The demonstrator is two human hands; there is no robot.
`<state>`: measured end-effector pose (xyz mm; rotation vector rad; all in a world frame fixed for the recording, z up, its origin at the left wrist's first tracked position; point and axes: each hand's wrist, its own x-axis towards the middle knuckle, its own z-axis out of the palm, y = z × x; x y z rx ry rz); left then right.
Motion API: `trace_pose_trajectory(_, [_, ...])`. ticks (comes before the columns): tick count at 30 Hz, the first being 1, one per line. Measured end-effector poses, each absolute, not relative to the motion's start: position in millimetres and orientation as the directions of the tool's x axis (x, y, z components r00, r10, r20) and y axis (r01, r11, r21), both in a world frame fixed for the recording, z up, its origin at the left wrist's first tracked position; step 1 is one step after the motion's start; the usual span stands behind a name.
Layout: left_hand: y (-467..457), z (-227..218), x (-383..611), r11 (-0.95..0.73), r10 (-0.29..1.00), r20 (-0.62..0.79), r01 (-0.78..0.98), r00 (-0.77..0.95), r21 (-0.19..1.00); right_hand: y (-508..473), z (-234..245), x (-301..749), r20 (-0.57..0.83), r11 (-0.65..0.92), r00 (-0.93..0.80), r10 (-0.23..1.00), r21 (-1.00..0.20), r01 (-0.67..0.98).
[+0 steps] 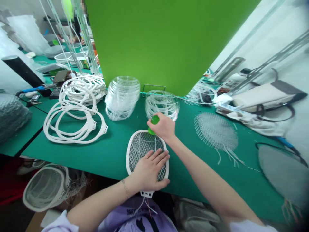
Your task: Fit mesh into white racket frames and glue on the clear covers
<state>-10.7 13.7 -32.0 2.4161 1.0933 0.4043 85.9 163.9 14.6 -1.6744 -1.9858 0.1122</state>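
Observation:
A white-framed mesh racket head (138, 149), like that of an electric fly swatter, lies flat at the table's near edge. My left hand (151, 170) rests spread across its mesh, fingers stretched out. At the racket's far rim my right hand (165, 127) is closed around a green rounded tool handle (154, 120); the working end is hidden. Below my left wrist, the racket's white neck (147, 194) points toward me with thin wires hanging from it. Just beyond my right hand stand clear plastic rings (161, 101).
White oval frames (74, 124) lie at left beside a stack of clear rings (123, 98). Mesh sheets (216, 130) and a grey mesh pile (282, 174) lie at right. A green panel (156, 45) rises behind. Finished-looking racket heads (45, 187) sit below left.

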Motion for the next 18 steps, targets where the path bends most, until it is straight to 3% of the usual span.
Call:
trace_pose_trajectory(12, [12.6, -33.6, -11.3, -0.601, 0.766, 0.146, 0.617, 0.626, 0.508, 141.7, 16.0, 26.5, 0.338, 0.470, -0.344, 0.876, -0.443, 0.763])
trace_pose_trajectory(18, [12.0, -30.6, -13.3, -0.567, 0.779, 0.130, 0.600, 0.614, 0.564, 108.7, 20.4, 15.0, 0.389, 0.611, -0.471, 0.791, -0.487, 0.624])
